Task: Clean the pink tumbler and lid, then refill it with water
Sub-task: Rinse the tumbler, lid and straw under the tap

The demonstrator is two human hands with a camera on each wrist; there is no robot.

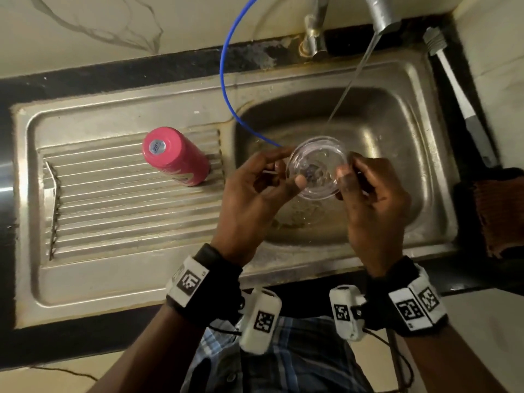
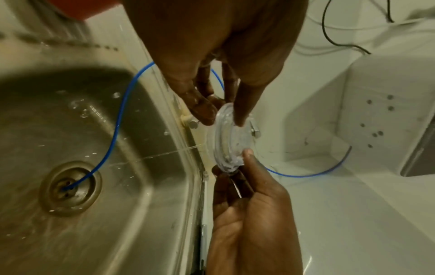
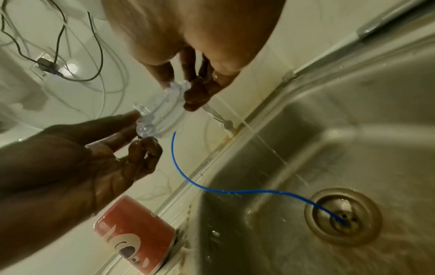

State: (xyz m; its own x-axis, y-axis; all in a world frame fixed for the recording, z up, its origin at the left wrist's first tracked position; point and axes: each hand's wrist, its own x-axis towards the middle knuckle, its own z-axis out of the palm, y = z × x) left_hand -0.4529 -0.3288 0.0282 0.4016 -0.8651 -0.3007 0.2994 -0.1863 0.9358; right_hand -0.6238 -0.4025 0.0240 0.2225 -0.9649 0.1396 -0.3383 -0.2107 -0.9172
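Note:
The pink tumbler (image 1: 175,156) stands upside down on the ribbed drainboard, left of the basin; it also shows in the right wrist view (image 3: 134,236). Both hands hold the clear round lid (image 1: 317,167) over the sink basin (image 1: 397,131). My left hand (image 1: 286,177) pinches its left rim between thumb and fingers, as the left wrist view shows (image 2: 223,115). My right hand (image 1: 347,175) pinches the right rim (image 3: 181,93). The lid (image 2: 228,137) is wet. A thin stream of tap water (image 1: 351,83) falls just past its far edge into the basin.
The tap (image 1: 380,12) is running. A blue tube (image 1: 226,80) curves from the wall into the drain (image 2: 70,188). A white-handled brush (image 1: 453,89) lies on the counter right of the sink, near a brown cloth (image 1: 499,211). A serrated metal strip (image 1: 54,211) lies at the drainboard's left.

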